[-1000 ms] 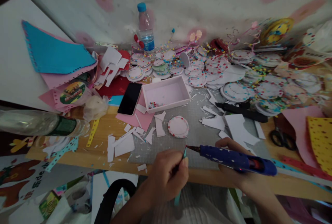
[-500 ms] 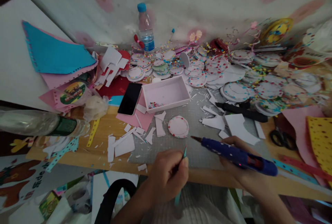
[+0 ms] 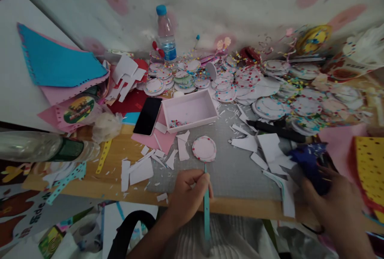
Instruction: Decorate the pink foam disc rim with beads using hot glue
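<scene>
Pinching turquoise tool point(image 3: 207, 211) in left hand point(image 3: 188, 192), just short of white disc point(image 3: 204, 148); curled round blue glue gun point(image 3: 310, 165) with right hand point(image 3: 334, 201).

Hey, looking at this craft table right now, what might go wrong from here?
The teal tweezers in the left hand point at the near edge of the round white disc, so a slip might nudge it out of place.
The blue glue gun at the right hand is close to white paper scraps; any hot glue might stick to them.
</scene>
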`<action>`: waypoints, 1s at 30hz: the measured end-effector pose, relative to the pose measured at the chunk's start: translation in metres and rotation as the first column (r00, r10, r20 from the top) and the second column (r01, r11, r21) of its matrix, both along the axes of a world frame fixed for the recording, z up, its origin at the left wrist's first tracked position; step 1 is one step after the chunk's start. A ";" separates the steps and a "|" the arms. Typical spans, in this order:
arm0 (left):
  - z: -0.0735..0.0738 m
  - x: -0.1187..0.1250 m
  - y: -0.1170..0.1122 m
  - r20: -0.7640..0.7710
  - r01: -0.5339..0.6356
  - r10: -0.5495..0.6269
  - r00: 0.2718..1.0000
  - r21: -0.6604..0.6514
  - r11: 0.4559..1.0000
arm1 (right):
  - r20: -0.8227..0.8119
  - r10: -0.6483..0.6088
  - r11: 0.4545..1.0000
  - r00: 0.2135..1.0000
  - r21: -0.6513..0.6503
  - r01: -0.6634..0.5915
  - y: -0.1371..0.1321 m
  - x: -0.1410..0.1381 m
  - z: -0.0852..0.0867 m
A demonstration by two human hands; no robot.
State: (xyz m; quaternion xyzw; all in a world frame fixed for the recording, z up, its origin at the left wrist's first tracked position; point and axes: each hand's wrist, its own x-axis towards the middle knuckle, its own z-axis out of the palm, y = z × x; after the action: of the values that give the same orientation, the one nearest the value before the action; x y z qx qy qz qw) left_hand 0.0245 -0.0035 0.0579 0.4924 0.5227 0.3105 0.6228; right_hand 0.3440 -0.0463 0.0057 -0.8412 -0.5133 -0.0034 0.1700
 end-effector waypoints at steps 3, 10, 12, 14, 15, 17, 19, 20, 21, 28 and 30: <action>-0.004 0.003 0.001 0.041 -0.057 0.060 0.997 -0.084 0.995 | 0.214 -0.047 0.991 0.976 0.130 0.019 0.002 -0.022 0.010; -0.007 0.027 0.000 0.014 -0.084 0.085 0.996 -0.096 0.992 | -0.091 0.787 0.603 0.611 0.326 -0.728 0.005 -0.108 0.029; -0.008 0.034 -0.002 -0.066 -0.051 0.050 0.997 -0.018 0.999 | -0.096 0.895 0.441 0.436 0.347 -0.828 0.009 -0.124 0.023; -0.010 0.039 -0.003 -0.145 -0.025 0.032 0.989 0.047 0.999 | -0.038 0.937 0.332 0.348 0.414 -0.848 0.015 -0.133 0.017; -0.011 0.041 -0.003 -0.178 -0.025 0.036 0.983 0.067 0.997 | 0.001 0.945 0.292 0.326 0.444 -0.847 0.019 -0.134 0.015; -0.013 0.043 -0.003 -0.225 -0.038 0.060 0.973 0.102 0.994 | 0.048 0.956 0.233 0.288 0.474 -0.849 0.029 -0.132 0.014; -0.014 0.044 -0.002 -0.228 -0.033 0.068 0.971 0.153 0.988 | 0.028 0.967 0.209 0.252 0.472 -0.856 0.040 -0.127 0.017; -0.014 0.044 -0.003 -0.224 -0.011 0.054 0.973 0.189 0.982 | 0.003 0.970 0.211 0.242 0.477 -0.853 0.046 -0.124 0.019; -0.015 0.044 -0.003 -0.228 0.019 0.038 0.973 0.242 0.970 | -0.032 0.968 0.231 0.247 0.489 -0.841 0.052 -0.121 0.020; -0.032 0.016 -0.008 -0.541 0.404 0.034 0.841 0.667 0.625 | -0.433 0.831 0.554 0.349 0.694 -0.459 0.071 -0.120 0.000; -0.040 0.007 -0.008 -0.635 0.508 0.035 0.772 0.649 0.566 | -0.476 0.805 0.591 0.353 0.693 -0.413 0.067 -0.122 -0.010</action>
State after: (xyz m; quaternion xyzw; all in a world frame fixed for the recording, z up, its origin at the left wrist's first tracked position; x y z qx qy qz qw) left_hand 0.0313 -0.0119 0.0184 0.8547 0.4167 0.2502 0.1826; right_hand 0.2219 0.0210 -0.0044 -0.4261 -0.6579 0.2936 0.5471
